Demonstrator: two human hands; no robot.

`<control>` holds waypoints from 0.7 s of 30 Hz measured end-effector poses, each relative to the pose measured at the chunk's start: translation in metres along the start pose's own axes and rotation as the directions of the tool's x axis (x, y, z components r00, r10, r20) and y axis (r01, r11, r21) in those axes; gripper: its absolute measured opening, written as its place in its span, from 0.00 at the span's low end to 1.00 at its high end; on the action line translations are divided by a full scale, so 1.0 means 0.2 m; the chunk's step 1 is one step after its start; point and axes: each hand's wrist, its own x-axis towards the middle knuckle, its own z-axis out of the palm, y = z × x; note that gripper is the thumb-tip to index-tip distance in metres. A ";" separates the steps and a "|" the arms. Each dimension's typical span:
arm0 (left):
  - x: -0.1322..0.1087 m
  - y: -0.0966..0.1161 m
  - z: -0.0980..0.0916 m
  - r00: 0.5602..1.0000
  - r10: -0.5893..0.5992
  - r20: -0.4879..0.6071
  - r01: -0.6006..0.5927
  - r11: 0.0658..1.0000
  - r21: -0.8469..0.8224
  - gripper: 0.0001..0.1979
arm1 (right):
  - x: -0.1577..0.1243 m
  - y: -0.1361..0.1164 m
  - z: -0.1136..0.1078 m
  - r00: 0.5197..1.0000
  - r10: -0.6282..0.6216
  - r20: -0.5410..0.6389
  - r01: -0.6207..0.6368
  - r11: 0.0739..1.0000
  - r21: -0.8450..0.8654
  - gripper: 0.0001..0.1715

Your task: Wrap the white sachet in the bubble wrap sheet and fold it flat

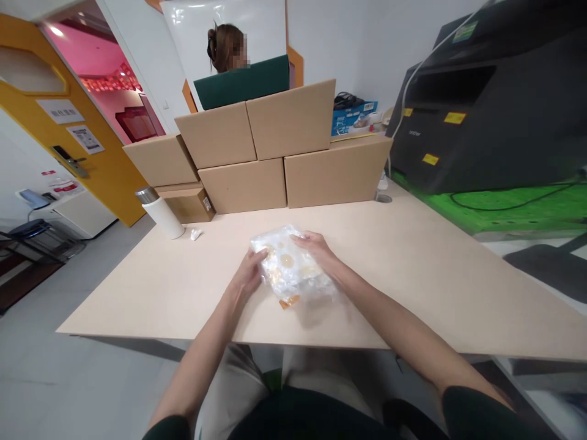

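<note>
A clear plastic package [285,260] with white contents and pale yellow-orange round prints is held up between both hands, a little above the table's front part. Its loose, crinkled film hangs on the near side, with an orange patch at the lower edge. My left hand [251,269] grips the package's left side, thumb on top. On the upper right edge, my right hand [316,245] is closed on it, fingers on the film. What exactly lies inside the wrapping I cannot make out.
Stacked cardboard boxes [243,186] line the table's back edge, topped by a dark green box [245,82]. A white bottle [164,215] and a crumpled white scrap [196,234] stand left on the wooden table [413,275]. A large dark printer [486,116] is at right; a person [227,49] is behind the boxes.
</note>
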 end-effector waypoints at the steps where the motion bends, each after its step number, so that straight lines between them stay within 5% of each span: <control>1: 0.02 -0.03 -0.01 0.997 0.009 -0.082 -0.008 1.000 0.008 0.35 | 0.03 0.04 0.02 0.998 -0.002 -0.057 -0.003 0.996 -0.091 0.24; 4: 0.09 -0.11 -0.03 0.948 0.048 -0.315 0.000 0.989 0.151 0.41 | 0.09 0.11 0.06 0.982 -0.065 -0.178 -0.012 0.916 -0.401 0.20; 6: 0.13 -0.14 -0.06 0.925 0.129 -0.359 0.005 0.937 0.349 0.41 | 0.10 0.14 0.08 0.963 -0.216 -0.158 0.081 0.798 -0.597 0.23; 9: 0.16 -0.16 -0.09 0.914 0.321 -0.247 -0.053 0.700 0.712 0.28 | 0.09 0.17 0.08 0.912 -0.405 0.059 0.300 0.562 -0.771 0.24; 12: 0.15 -0.15 -0.12 0.913 0.400 -0.080 -0.102 0.414 0.904 0.24 | 0.07 0.20 0.06 0.886 -0.362 0.290 0.434 0.428 -0.793 0.28; 16: 0.13 -0.08 -0.18 0.986 0.136 0.101 -0.135 0.270 0.953 0.33 | 0.05 0.20 -0.02 0.876 -0.175 0.450 0.481 0.404 -0.779 0.44; 21: 0.12 -0.02 -0.28 0.964 -0.132 0.231 -0.207 0.173 0.963 0.63 | 0.03 0.17 -0.11 0.821 0.030 0.570 0.506 0.424 -0.751 0.70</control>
